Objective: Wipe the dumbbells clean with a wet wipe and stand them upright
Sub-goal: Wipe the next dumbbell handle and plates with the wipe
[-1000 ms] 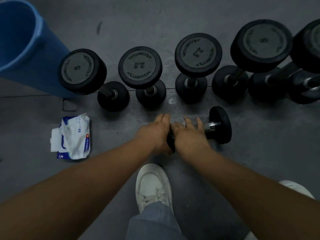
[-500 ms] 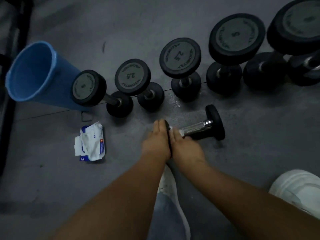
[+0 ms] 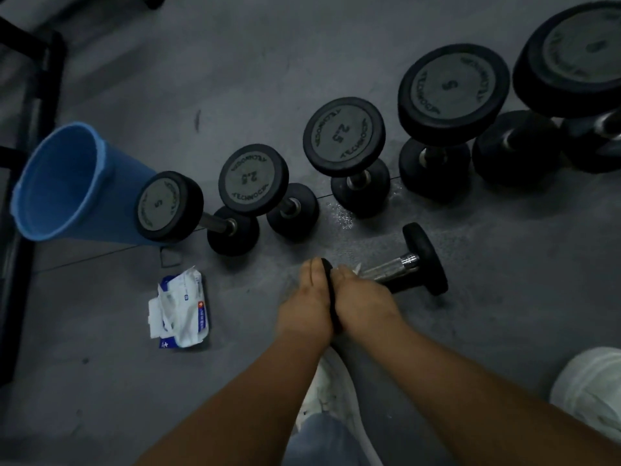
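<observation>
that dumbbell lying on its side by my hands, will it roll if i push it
Likely to roll: the lying dumbbell rests on round heads on the flat floor. Probably heavy for its size, with thick solid-looking heads and a metal handle. The chrome handle may feel slick under the wet wipe the right hand holds.

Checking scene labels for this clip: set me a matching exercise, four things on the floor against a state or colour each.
Things
1. plastic bin
2. wipe pack
3. nearest dumbbell
4. dumbbell marked 5 beside the bin

States
a. lying on its side
b. standing on end
c. blue
d. crumpled, wipes poking out

Pairs: 1-c, 2-d, 3-a, 4-b
</observation>
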`<state>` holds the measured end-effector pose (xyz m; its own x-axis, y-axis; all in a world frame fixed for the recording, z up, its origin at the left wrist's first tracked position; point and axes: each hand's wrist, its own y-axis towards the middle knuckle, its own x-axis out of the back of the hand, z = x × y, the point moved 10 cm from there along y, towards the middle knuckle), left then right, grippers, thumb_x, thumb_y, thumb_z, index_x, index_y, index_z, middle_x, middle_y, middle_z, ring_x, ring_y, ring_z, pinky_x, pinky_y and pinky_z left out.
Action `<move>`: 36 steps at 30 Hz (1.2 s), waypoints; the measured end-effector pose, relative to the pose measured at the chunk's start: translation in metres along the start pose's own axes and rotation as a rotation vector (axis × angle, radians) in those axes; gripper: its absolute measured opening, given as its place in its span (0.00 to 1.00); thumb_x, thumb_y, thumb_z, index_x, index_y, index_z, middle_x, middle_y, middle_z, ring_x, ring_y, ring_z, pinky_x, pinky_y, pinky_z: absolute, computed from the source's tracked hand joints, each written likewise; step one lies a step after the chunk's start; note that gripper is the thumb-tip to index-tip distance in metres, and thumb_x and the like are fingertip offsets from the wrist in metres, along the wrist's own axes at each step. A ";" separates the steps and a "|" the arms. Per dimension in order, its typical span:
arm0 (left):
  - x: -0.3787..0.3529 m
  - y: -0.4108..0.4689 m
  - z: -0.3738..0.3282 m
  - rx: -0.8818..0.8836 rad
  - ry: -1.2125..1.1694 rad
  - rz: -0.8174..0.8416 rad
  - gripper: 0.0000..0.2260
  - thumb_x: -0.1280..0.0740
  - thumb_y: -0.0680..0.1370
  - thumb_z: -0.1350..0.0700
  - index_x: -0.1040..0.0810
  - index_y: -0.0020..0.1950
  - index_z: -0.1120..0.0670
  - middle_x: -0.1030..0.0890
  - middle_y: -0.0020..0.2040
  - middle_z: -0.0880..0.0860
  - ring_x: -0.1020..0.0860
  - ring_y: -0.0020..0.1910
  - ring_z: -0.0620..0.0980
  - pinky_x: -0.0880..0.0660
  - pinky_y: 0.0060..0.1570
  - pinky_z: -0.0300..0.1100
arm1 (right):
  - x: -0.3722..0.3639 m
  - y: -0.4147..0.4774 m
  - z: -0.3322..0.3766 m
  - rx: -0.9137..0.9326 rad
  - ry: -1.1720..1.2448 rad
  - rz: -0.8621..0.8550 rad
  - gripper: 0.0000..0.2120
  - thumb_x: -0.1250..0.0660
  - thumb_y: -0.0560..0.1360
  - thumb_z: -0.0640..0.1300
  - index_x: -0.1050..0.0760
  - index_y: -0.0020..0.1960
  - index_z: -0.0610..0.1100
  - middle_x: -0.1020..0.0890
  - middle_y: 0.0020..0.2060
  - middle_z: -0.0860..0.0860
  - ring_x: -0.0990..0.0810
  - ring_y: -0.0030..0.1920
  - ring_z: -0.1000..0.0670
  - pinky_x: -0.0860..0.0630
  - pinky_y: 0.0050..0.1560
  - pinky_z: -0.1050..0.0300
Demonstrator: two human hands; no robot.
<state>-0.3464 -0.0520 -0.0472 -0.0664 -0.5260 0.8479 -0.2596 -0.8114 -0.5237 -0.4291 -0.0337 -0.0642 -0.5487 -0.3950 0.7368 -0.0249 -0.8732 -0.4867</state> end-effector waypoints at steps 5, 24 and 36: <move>0.001 0.005 0.001 -0.022 -0.022 -0.020 0.37 0.31 0.76 0.50 0.51 0.76 0.50 0.43 0.76 0.50 0.23 0.59 0.54 0.21 0.49 0.51 | -0.025 -0.027 0.001 0.072 0.038 0.118 0.36 0.40 0.80 0.46 0.59 0.80 0.49 0.58 0.79 0.53 0.20 0.56 0.43 0.24 0.53 0.49; 0.006 0.008 -0.003 -0.033 -0.018 0.085 0.45 0.25 0.70 0.47 0.49 0.77 0.54 0.43 0.75 0.51 0.23 0.59 0.56 0.26 0.50 0.49 | -0.008 -0.032 -0.004 0.154 0.429 0.020 0.24 0.44 0.80 0.46 0.38 0.75 0.54 0.29 0.71 0.54 0.26 0.67 0.49 0.30 0.67 0.53; 0.010 0.020 0.000 -0.061 0.058 0.084 0.40 0.30 0.75 0.49 0.51 0.77 0.55 0.41 0.73 0.53 0.22 0.58 0.57 0.32 0.45 0.46 | -0.066 -0.043 -0.003 -1.029 2.352 -0.108 0.12 0.46 0.81 0.33 0.32 0.40 0.42 0.29 0.29 0.48 0.30 0.16 0.58 0.35 0.17 0.70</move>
<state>-0.3521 -0.0734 -0.0495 -0.1457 -0.5747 0.8053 -0.3091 -0.7468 -0.5888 -0.3938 0.0310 -0.0934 -0.0718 0.9572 -0.2804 0.1002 -0.2728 -0.9568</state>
